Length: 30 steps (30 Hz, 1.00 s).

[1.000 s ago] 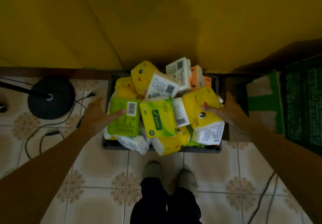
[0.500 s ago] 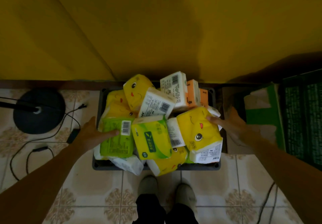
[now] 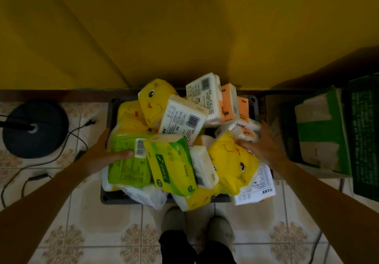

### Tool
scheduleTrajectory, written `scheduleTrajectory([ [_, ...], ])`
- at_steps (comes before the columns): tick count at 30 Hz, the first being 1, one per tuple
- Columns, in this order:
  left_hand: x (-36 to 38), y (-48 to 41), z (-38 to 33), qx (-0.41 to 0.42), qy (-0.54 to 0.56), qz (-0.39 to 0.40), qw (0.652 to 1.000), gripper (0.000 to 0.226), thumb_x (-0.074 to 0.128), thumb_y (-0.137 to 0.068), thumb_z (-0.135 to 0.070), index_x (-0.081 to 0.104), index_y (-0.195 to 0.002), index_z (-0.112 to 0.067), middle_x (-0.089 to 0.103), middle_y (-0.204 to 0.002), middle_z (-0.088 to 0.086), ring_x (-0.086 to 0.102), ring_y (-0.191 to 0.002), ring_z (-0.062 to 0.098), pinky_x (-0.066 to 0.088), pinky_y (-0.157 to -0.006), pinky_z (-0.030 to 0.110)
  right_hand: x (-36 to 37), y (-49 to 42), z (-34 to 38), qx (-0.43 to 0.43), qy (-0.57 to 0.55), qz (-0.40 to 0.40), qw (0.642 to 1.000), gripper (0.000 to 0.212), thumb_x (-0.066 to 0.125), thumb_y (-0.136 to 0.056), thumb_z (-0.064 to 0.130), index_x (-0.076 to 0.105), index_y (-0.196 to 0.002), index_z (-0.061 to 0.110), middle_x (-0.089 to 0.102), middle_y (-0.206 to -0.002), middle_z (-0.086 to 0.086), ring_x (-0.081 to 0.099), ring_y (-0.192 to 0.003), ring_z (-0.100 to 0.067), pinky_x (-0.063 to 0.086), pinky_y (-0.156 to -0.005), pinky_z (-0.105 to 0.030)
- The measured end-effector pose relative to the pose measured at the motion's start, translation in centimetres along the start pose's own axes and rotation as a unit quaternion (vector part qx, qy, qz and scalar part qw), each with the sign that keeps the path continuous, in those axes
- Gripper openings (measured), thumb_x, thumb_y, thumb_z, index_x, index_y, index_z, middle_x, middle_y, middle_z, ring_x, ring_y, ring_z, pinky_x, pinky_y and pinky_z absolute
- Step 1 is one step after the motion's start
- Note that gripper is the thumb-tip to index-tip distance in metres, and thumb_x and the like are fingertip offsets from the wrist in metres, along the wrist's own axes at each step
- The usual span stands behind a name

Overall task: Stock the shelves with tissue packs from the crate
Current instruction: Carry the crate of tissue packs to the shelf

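A dark grey crate on the tiled floor is heaped with tissue packs in yellow, green, white and orange. My left hand grips the left edge of a light green pack, thumb lying on top near its barcode. My right hand, slightly blurred, holds the upper right edge of a yellow pack with a cartoon face, thumb on top and fingers along its side. Between the two lies a green and yellow pack. No shelves are in view.
A yellow wall rises right behind the crate. A black round stand base and cables lie on the floor to the left. A green and white cardboard box and a dark green crate stand to the right. My feet are just before the crate.
The yellow face pack has tilted and slid toward the crate's front right corner under my right hand. My left hand has stayed on the light green pack.
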<state>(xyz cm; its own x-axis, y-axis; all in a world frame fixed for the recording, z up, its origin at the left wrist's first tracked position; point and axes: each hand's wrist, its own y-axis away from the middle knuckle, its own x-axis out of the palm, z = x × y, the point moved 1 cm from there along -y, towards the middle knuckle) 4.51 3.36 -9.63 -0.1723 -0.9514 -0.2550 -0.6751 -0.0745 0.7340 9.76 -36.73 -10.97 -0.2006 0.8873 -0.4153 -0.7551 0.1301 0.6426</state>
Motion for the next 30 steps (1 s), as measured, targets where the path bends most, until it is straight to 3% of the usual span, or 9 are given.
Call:
scheduleTrajectory([
  [4, -0.5, 0.4, 0.5, -0.006, -0.005, 0.008, 1.000, 0.156, 0.080, -0.011, -0.073, 0.014, -0.147, -0.031, 0.033, -0.146, 0.002, 0.040, -0.128, 0.026, 0.040, -0.100, 0.051, -1.7, 1.4, 0.8, 0.008, -0.118, 0.025, 0.993, 0.092, 0.077, -0.059, 0.045, 0.033, -0.136, 0.021, 0.055, -0.127, -0.001, 0.058, -0.110, -0.023, 0.047, -0.091, -0.043],
  [8, -0.3, 0.7, 0.7, -0.011, 0.016, 0.009, 1.000, 0.160, 0.078, -0.007, -0.074, 0.013, -0.147, -0.031, 0.032, -0.148, 0.004, 0.038, -0.130, 0.027, 0.037, -0.103, 0.051, -3.5, 3.9, 0.7, -0.024, -0.078, 0.027, 0.996, 0.130, 0.078, -0.045, 0.067, 0.007, -0.148, 0.031, 0.021, -0.154, 0.006, 0.032, -0.135, -0.015, 0.029, -0.108, -0.043],
  [13, -0.5, 1.7, 0.3, -0.039, 0.069, 0.039, 0.996, 0.137, 0.075, -0.032, -0.075, 0.006, -0.146, -0.041, 0.026, -0.151, -0.003, 0.029, -0.137, 0.029, 0.026, -0.107, 0.056, -2.7, 5.9, 1.0, -0.028, -0.052, 0.094, 0.994, 0.044, 0.074, -0.072, 0.002, 0.045, -0.096, 0.025, 0.049, -0.093, 0.023, 0.051, -0.083, 0.004, 0.043, -0.087, -0.037],
  [15, -1.2, 1.6, 0.8, -0.056, 0.101, 0.031, 0.993, 0.114, 0.075, -0.058, -0.058, 0.004, -0.145, -0.041, 0.024, -0.153, 0.001, 0.025, -0.139, 0.030, 0.021, -0.109, 0.059, -2.4, 5.3, 1.0, -0.018, -0.058, 0.097, 0.993, 0.038, 0.073, -0.073, 0.000, 0.044, -0.086, 0.021, 0.051, -0.091, 0.019, 0.054, -0.082, -0.003, 0.046, -0.085, -0.038],
  [17, -1.6, 1.2, 1.1, -0.067, 0.067, 0.020, 0.995, 0.134, 0.079, -0.040, -0.061, 0.003, -0.147, -0.037, 0.023, -0.154, 0.005, 0.025, -0.138, 0.031, 0.021, -0.109, 0.058, -2.2, 4.5, 1.1, 0.008, -0.074, 0.109, 0.991, 0.033, 0.073, -0.073, 0.003, 0.048, -0.087, 0.020, 0.060, -0.098, 0.006, 0.060, -0.087, -0.015, 0.048, -0.087, -0.042],
  [20, -1.2, 0.6, 1.0, -0.078, -0.010, 0.019, 0.997, 0.167, 0.071, -0.002, -0.080, 0.008, -0.149, -0.030, 0.029, -0.152, 0.007, 0.032, -0.135, 0.031, 0.028, -0.107, 0.055, -1.8, 3.2, 0.5, 0.032, -0.077, 0.112, 0.990, 0.037, 0.074, -0.072, 0.007, 0.049, -0.093, 0.025, 0.065, -0.105, -0.003, 0.061, -0.080, -0.008, 0.053, -0.074, -0.029],
  [22, -1.3, 0.1, 1.2, -0.073, -0.016, 0.012, 0.997, 0.162, 0.069, -0.004, -0.082, 0.018, -0.148, -0.026, 0.037, -0.147, 0.007, 0.039, -0.131, 0.031, 0.032, -0.105, 0.052, -1.5, 2.2, 0.4, 0.029, -0.078, 0.106, 0.991, 0.064, 0.081, -0.061, 0.018, 0.044, -0.114, 0.022, 0.063, -0.111, -0.003, 0.061, -0.082, -0.006, 0.051, -0.058, -0.018],
  [25, -1.6, -0.5, 2.0, -0.074, -0.005, -0.012, 0.997, 0.154, 0.074, -0.013, -0.079, 0.021, -0.147, -0.024, 0.040, -0.145, 0.007, 0.044, -0.128, 0.031, 0.035, -0.105, 0.052, -1.0, 0.9, -0.3, 0.032, -0.076, 0.098, 0.992, 0.109, 0.084, -0.039, 0.036, 0.033, -0.134, 0.018, 0.058, -0.123, -0.006, 0.062, -0.097, -0.017, 0.053, -0.062, -0.027],
  [30, -1.2, -0.9, 2.8, -0.040, 0.035, -0.022, 0.998, 0.143, 0.078, -0.023, -0.076, 0.022, -0.146, -0.027, 0.045, -0.141, 0.006, 0.049, -0.122, 0.030, 0.040, -0.101, 0.054, -0.7, 0.7, -0.5, 0.019, -0.096, 0.094, 0.991, 0.100, 0.080, -0.049, 0.026, 0.030, -0.135, 0.018, 0.057, -0.120, -0.003, 0.061, -0.095, -0.014, 0.053, -0.056, -0.023],
])
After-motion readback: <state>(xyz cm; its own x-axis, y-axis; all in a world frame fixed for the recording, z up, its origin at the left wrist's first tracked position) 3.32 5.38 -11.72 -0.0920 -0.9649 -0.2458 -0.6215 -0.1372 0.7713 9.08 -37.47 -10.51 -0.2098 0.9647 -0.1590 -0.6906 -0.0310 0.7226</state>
